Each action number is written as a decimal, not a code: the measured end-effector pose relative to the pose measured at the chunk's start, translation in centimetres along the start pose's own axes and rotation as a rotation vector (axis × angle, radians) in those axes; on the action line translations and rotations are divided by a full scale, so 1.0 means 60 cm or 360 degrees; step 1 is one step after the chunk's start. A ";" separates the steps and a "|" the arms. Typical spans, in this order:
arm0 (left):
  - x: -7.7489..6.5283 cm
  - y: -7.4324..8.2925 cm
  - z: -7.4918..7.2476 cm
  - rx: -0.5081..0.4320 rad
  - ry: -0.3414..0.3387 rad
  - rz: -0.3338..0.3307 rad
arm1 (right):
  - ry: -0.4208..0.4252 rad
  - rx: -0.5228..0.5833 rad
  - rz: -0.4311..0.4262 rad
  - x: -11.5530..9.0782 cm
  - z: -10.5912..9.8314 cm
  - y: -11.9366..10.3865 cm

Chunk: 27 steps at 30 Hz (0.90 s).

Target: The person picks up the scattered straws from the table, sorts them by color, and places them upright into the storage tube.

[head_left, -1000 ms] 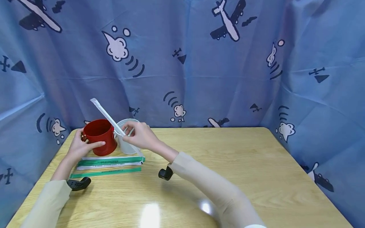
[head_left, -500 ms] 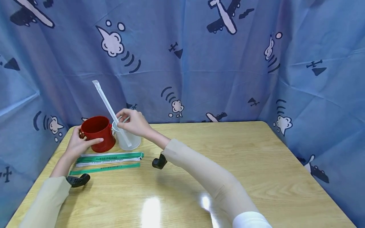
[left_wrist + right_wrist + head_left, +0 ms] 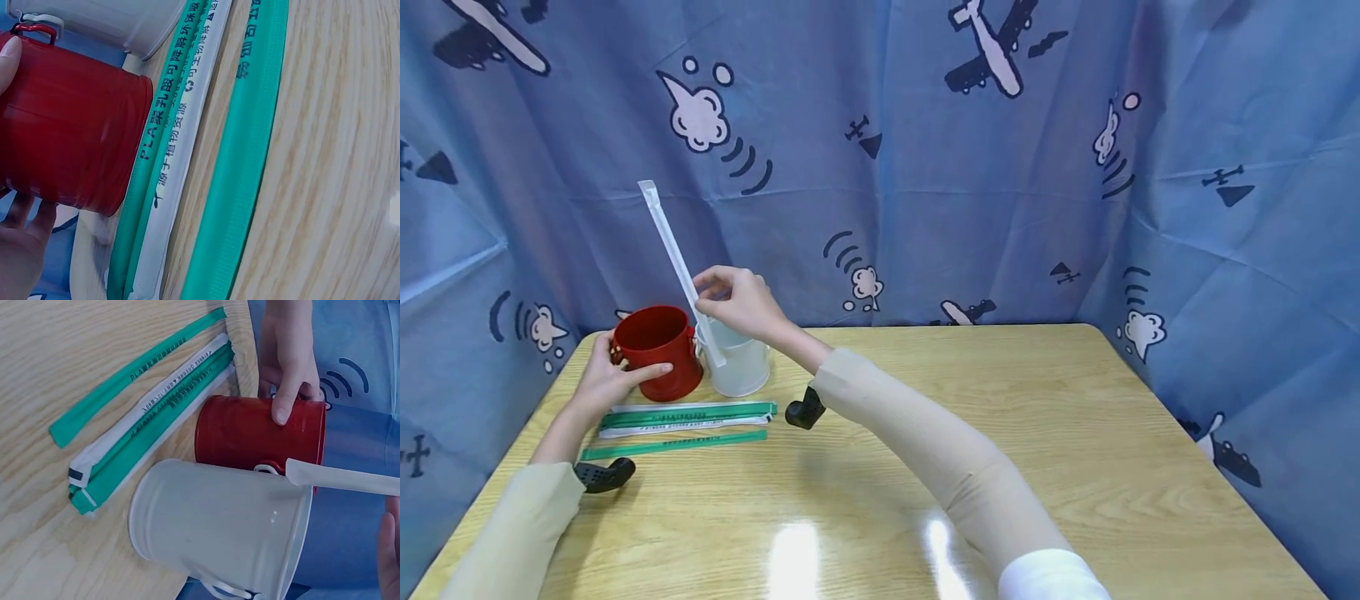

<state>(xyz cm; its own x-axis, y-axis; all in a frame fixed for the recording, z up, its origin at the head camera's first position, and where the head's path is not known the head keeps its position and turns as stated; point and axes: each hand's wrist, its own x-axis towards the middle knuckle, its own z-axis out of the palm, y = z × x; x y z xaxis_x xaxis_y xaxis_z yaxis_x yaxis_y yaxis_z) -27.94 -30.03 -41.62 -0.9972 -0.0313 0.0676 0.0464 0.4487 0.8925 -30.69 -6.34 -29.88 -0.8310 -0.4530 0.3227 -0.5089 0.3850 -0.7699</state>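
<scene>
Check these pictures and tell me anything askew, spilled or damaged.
Nothing looks spilled or damaged; the red bucket and white bucket stand upright. The only mild oddity is a single green packet in front of them, lying apart while the other packets on the table lie bunched together.

the head view looks forward and down over the pale wood-grain table (image 3: 1060,417); both wrist views, nearer and turned sideways, share the glossy red cylindrical pot (image 3: 72,128).
</scene>
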 end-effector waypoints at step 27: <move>0.006 -0.006 0.001 -0.0087 0.0055 0.0020 | 0.0559 0.0340 -0.0111 0.037 0.088 0.019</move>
<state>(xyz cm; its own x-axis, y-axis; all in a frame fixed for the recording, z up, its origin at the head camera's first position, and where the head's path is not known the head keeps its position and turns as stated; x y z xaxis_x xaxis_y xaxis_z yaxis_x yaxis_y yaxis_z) -28.31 -30.14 -41.95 -0.9940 -0.0573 0.0936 0.0631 0.3997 0.9145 -31.92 -11.14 -32.97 -0.8412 -0.1560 0.5177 -0.5392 0.1711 -0.8246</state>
